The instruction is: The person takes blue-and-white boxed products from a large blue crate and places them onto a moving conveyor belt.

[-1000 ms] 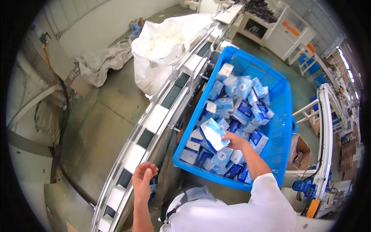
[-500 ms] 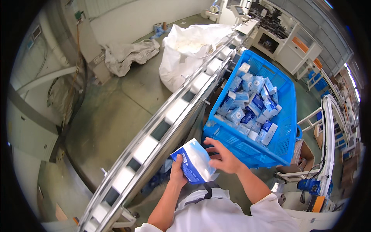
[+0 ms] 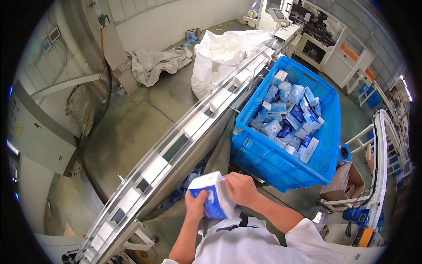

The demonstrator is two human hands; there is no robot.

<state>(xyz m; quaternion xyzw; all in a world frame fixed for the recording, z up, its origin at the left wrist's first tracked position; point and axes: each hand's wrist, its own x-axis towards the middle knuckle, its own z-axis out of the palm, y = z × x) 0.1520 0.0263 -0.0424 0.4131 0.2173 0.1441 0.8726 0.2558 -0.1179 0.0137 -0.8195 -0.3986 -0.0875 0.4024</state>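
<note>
Blue-and-white pack (image 3: 212,196) of soft wrapped goods sits between both hands, low in the view and close to the person's chest, just beside the near edge of the conveyor (image 3: 184,132). Left hand (image 3: 195,206) cups the pack from below and from its left side, fingers curled around the blue lower part. Right hand (image 3: 239,189) presses on the pack's right face, fingers bent and closed against the wrapping, so the pack is gripped by 2 hands at once and tilts a little with its white top toward the belt. White sleeves (image 3: 281,240) run back toward the lower edge. Up and to the right stands a blue crate (image 3: 281,165) of latticed plastic, loaded with many like packs (image 3: 288,116) lying jumbled; it is near the hands but not touching them. Beyond the conveyor's far end a large white sack (image 3: 220,57) stands open on the green floor (image 3: 132,123), and a crumpled grey sheet (image 3: 156,64) lies beside it.
</note>
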